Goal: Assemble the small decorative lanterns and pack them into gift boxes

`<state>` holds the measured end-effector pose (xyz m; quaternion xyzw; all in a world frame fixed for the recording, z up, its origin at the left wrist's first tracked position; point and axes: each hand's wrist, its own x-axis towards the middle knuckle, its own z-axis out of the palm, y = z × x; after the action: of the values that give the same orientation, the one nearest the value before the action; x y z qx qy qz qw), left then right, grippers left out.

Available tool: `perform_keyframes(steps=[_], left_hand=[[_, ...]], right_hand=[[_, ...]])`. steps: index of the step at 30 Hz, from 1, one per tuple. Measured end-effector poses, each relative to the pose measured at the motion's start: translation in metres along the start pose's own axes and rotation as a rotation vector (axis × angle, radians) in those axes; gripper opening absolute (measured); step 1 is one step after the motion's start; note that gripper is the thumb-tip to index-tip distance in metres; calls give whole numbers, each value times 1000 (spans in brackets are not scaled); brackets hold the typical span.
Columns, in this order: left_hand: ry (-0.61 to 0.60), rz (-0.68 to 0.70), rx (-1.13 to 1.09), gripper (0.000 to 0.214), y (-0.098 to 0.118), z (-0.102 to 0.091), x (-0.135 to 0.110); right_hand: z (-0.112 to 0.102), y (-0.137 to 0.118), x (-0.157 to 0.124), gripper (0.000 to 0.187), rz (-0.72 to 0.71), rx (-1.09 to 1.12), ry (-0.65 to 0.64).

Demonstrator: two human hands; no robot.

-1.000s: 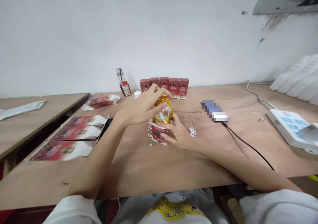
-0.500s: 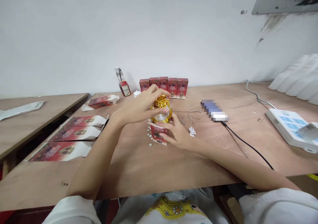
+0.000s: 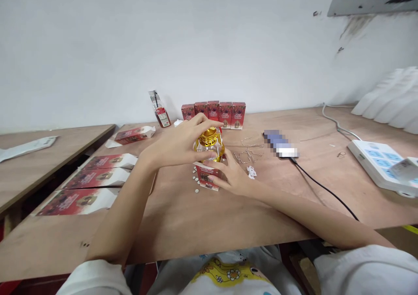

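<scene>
A small gold lantern (image 3: 209, 141) with clear sides stands upright at the mouth of a red printed carton (image 3: 207, 178). My left hand (image 3: 191, 140) curves over the lantern from the left, fingers at its top and thumb along its front, closed on it. With my right hand (image 3: 230, 173) I grip the carton, thumb on its front face and fingers at its right side. The carton's front hides the lantern's base. Several small round discs (image 3: 197, 191) lie beside the carton on the left, and bent wire pieces (image 3: 250, 153) lie to the right.
Several red cartons (image 3: 213, 112) stand along the wall. More lie flat on the left (image 3: 81, 199). A phone (image 3: 281, 144) on a black cable, white scraps (image 3: 251, 172) and a white power strip (image 3: 379, 164) occupy the right. A bottle-shaped pack (image 3: 162, 115) leans at the back.
The lantern has turned and tilted slightly in my left hand, its gold top now showing toward me. My right hand keeps its hold on the carton. The view has shifted a little.
</scene>
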<state>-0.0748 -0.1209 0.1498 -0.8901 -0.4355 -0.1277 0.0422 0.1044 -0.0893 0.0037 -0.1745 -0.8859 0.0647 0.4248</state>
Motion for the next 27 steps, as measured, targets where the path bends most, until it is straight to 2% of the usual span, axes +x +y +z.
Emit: perform_keyframes(steps=[6,14,19,23,27], left_hand=[[29,17,24,50,5,0,-3],[13,35,-10,59,1,-4,-5],[0,35,44,59,4,-3,-7],[-3,-7,169,53,15,1,-5],[-43,8,179,44,19,1,-3]], right_hand=[[0,-1,0,35,28,10,-16],[2,-1,-1,30,20,4,3],[2,-1,-1,30,-8,1,24],[3,-1,-1,30,23,16,23],[3,-1,-1,35,22,42,25]])
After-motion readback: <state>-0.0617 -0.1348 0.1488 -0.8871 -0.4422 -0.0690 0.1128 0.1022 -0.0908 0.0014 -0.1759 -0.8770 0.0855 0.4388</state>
